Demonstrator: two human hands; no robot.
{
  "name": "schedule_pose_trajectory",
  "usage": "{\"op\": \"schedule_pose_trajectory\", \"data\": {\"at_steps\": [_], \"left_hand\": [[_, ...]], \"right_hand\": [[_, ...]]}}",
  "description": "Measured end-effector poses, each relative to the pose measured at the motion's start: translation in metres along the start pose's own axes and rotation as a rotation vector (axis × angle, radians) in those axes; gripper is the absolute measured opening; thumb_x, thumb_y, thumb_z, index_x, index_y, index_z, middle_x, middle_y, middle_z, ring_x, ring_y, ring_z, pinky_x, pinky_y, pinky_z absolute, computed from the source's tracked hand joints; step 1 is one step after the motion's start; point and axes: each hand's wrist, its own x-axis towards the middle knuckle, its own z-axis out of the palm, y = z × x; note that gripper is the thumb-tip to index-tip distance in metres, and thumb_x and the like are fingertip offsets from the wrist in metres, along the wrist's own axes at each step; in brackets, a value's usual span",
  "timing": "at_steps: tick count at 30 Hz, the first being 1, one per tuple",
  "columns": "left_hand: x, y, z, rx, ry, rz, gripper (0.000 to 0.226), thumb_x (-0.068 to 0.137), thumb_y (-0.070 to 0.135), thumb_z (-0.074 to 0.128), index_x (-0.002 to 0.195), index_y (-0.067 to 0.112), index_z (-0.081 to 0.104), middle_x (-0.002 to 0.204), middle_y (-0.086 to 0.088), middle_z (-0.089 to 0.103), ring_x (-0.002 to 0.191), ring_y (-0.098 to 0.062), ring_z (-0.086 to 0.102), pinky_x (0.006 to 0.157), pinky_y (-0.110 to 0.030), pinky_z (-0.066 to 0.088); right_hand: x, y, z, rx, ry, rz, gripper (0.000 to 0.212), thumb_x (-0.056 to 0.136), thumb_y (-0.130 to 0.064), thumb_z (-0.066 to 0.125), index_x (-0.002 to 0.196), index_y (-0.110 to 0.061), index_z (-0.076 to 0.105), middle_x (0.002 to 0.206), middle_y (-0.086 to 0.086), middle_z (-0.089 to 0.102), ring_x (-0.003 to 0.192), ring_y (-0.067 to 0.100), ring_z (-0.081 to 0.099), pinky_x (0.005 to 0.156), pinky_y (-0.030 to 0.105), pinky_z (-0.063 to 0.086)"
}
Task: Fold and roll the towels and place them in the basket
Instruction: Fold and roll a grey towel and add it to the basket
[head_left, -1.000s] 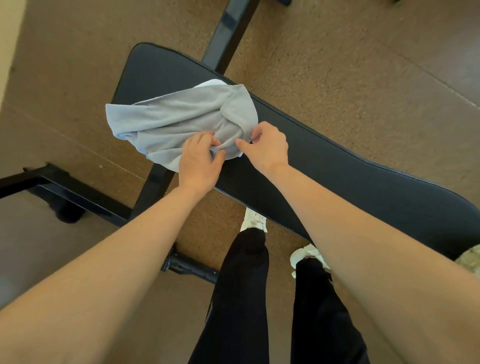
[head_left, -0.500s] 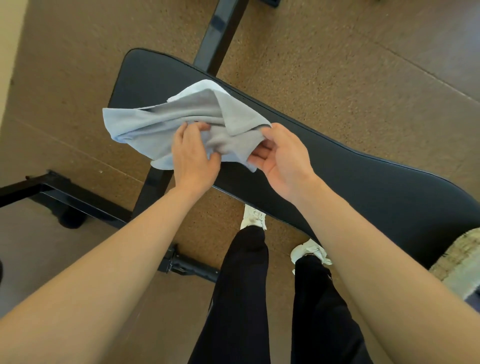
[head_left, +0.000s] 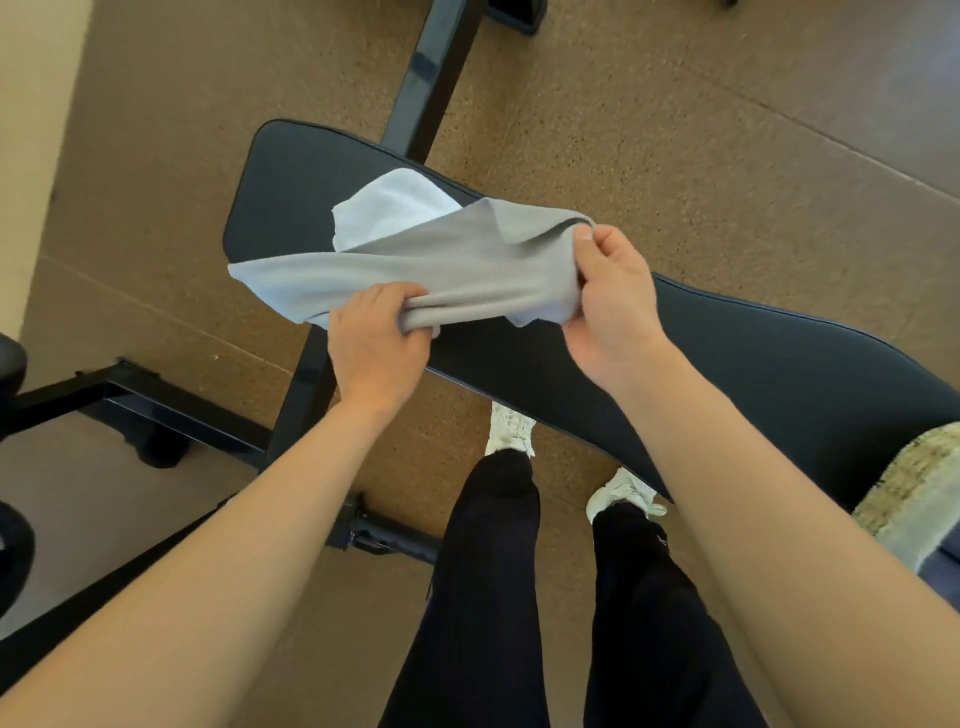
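Note:
A light grey towel (head_left: 457, 260) is stretched between both hands just above the left end of a black padded bench (head_left: 753, 374). My left hand (head_left: 376, 345) grips its bunched near edge. My right hand (head_left: 610, 306) pinches the right end, thumb on top. A paler corner of the towel (head_left: 389, 208) rests on the bench behind. At the right edge, part of a woven basket (head_left: 914, 478) sits on the bench with grey cloth (head_left: 919, 535) in it.
The bench's black metal frame (head_left: 171, 415) and its feet spread over the brown speckled floor at left and behind. My legs and white shoes (head_left: 511, 428) stand close against the bench's near edge. A dark round object (head_left: 10, 364) shows at the far left.
My hands have moved apart, the right one going right and drawing the crumpled towel out into a longer band. The view has shifted so more of the basket shows.

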Motion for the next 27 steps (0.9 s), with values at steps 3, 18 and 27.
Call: {"op": "schedule_pose_trajectory", "data": {"at_steps": [3,18,27], "left_hand": [[0.001,-0.006,-0.005,-0.193,-0.283,-0.096,0.062,0.078,0.048,0.047,0.131,0.02,0.062,0.132,-0.001,0.06,0.121,-0.019,0.054,0.095,-0.037,0.047],[0.077,-0.066,0.03,0.115,-0.251,-0.325,0.046,0.091,0.051,0.072,0.124,0.023,0.058,0.122,-0.001,0.056,0.103,-0.021,0.058,0.082,-0.036,0.052],[0.006,-0.053,0.02,0.318,0.172,0.24,0.018,0.089,0.013,0.064,0.072,0.013,0.059,0.076,-0.002,0.061,0.078,-0.028,0.052,0.067,-0.034,0.033]], "right_hand": [[0.018,0.002,-0.027,-0.253,0.155,-0.111,0.014,0.102,-0.021,0.053,0.09,-0.018,0.059,0.087,0.0,0.059,0.081,0.015,0.052,0.072,0.034,0.045],[0.089,0.055,0.005,-1.332,-0.185,-0.523,0.053,0.094,-0.009,0.062,0.145,-0.014,0.046,0.151,0.0,0.04,0.125,0.023,0.052,0.099,0.036,0.048],[0.084,0.076,0.043,-1.565,-0.441,-0.597,0.01,0.088,-0.006,0.057,0.096,-0.011,0.06,0.099,0.006,0.053,0.083,0.031,0.057,0.075,0.046,0.048]]}}
